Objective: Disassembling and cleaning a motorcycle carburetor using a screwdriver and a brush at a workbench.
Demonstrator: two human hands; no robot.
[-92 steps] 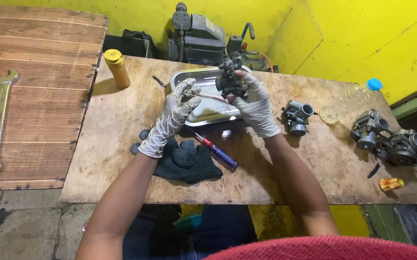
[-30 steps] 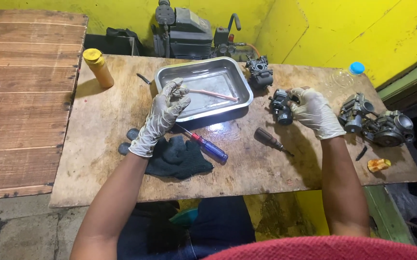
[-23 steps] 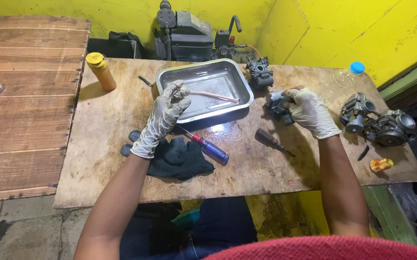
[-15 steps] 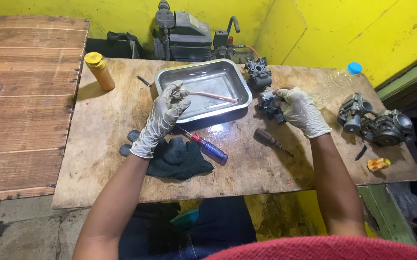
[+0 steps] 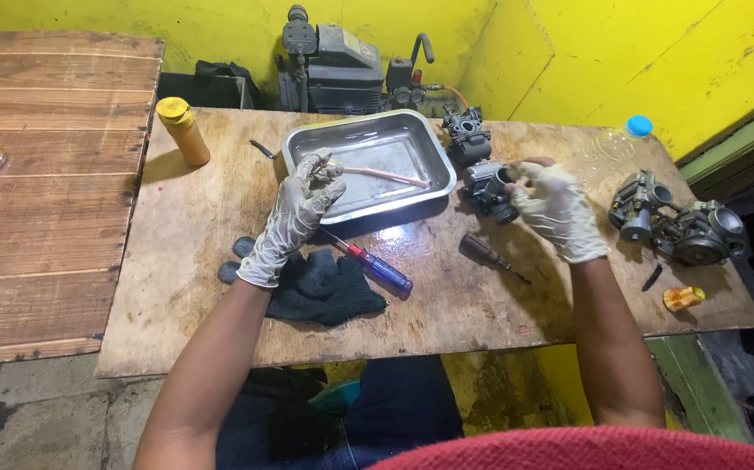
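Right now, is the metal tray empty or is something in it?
Not empty. The metal tray holds a thin pinkish stick lying across its bottom; the left hand rests over its near-left rim.

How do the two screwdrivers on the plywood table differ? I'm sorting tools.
The blue-handled screwdriver has a bright blue and red handle; the dark-handled screwdriver looks brown-black. The blue one appears longer, the dark one stubbier. The blue one lies beside the black cloth, below the left hand; the dark one lies below the right hand. Both lie flat, untouched.
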